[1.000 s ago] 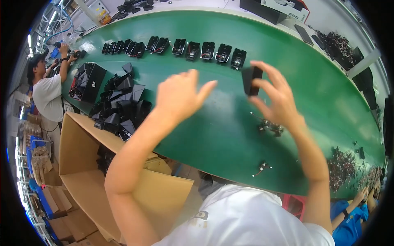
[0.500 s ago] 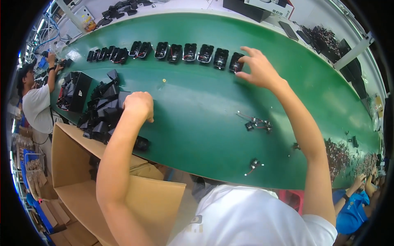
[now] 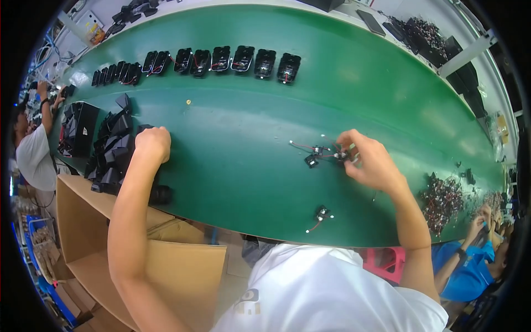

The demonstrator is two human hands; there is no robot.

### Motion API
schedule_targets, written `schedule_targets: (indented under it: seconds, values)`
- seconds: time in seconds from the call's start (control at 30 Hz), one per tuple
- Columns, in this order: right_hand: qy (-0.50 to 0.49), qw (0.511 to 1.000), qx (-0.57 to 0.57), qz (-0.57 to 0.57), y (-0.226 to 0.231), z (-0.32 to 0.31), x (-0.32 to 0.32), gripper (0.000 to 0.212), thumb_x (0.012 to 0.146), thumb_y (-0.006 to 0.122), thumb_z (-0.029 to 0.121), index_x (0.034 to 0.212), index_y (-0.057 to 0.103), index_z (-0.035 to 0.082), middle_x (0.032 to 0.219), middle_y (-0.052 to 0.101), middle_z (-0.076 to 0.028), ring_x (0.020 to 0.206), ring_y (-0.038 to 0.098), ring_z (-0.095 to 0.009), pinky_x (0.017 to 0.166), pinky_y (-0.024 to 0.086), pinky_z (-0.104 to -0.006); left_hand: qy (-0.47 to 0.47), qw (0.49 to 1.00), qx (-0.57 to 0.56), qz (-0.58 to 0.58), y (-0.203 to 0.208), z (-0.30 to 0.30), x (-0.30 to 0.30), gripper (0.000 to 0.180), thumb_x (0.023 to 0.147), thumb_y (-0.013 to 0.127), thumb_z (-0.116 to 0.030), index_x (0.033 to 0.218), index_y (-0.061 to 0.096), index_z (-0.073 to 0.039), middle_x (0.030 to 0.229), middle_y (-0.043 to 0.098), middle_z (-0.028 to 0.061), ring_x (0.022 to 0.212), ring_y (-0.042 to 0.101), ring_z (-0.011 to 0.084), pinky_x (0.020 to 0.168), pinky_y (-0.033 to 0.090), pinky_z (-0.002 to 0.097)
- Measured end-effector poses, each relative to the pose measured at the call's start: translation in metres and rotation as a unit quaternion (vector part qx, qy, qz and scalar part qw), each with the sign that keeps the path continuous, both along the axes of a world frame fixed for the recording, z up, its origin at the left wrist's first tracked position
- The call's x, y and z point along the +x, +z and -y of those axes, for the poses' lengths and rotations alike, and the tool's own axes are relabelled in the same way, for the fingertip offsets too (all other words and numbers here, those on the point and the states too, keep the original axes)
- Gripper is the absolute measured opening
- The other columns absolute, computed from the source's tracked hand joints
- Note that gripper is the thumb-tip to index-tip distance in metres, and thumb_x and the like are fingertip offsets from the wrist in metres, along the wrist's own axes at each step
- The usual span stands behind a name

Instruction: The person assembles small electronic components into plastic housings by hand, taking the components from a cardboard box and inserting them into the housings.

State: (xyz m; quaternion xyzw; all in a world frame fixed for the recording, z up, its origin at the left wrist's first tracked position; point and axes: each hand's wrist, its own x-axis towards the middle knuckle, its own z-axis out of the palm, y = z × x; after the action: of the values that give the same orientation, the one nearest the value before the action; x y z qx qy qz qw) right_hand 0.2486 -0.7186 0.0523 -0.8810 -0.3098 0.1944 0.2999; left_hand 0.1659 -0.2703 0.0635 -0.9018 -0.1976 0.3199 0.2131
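My right hand (image 3: 371, 161) is at the small wired parts in the middle of the green table, its thumb and fingers closing around one small wired component (image 3: 341, 155). Beside it lies another black component with red and white leads (image 3: 312, 160). A further wired component (image 3: 321, 212) rests nearer the front edge. My left hand (image 3: 153, 145) is curled in a fist at the right side of a heap of black plastic housings (image 3: 113, 157); whatever is in its fingers is hidden. Beyond both hands runs a row of black housings with red wires, ending at the rightmost housing (image 3: 289, 68).
An open cardboard box (image 3: 188, 271) stands against the front edge at left. A black box of parts (image 3: 83, 128) sits beyond the heap. At right lies a pile of wired parts (image 3: 442, 202), near a co-worker in blue (image 3: 467, 271). Another person in white (image 3: 34, 157) works far left.
My right hand has come from the rightmost housing in the row back toward me, to the wired parts. My left hand stays by the heap. The whole view has shifted slightly.
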Motion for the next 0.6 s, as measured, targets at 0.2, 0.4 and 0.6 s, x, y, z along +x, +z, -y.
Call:
schedule_targets:
  seconds: [0.2, 0.4, 0.6]
  values:
    - [-0.074, 0.99, 0.115, -0.03, -0.009, 0.019, 0.007, 0.035, 0.082, 0.065, -0.005, 0.115, 0.059, 0.003, 0.107, 0.068, -0.011, 0.087, 0.069, -0.019, 0.073, 0.057, -0.0304, -0.018, 0.999, -0.034, 0.035, 0.019, 0.006, 0.006, 0.037, 0.073, 0.07, 0.001, 0.108, 0.06, 0.003, 0.104, 0.071, 0.0241, 0.102, 0.069, 0.0395, 0.085, 0.058, 0.0446]
    - [-0.104, 0.972, 0.201, -0.068, -0.017, 0.028, 0.009, 0.029, 0.084, 0.063, -0.006, 0.113, 0.061, 0.001, 0.11, 0.068, -0.008, 0.089, 0.067, -0.016, 0.075, 0.056, -0.0284, -0.06, 0.87, -0.444, 0.205, 0.036, 0.065, 0.014, 0.028, 0.08, 0.059, -0.005, 0.108, 0.061, 0.002, 0.104, 0.07, 0.0235, 0.103, 0.066, 0.0417, 0.092, 0.052, 0.0445]
    - [-0.097, 0.97, 0.195, -0.103, -0.017, 0.023, 0.007, 0.031, 0.085, 0.063, -0.009, 0.114, 0.063, 0.0, 0.108, 0.067, -0.008, 0.094, 0.065, -0.013, 0.083, 0.055, -0.0262, 0.0, 0.832, -0.517, 0.201, 0.019, 0.098, 0.015, 0.029, 0.087, 0.058, -0.021, 0.103, 0.064, 0.003, 0.088, 0.071, 0.0207, 0.079, 0.067, 0.0348, 0.076, 0.052, 0.0429]
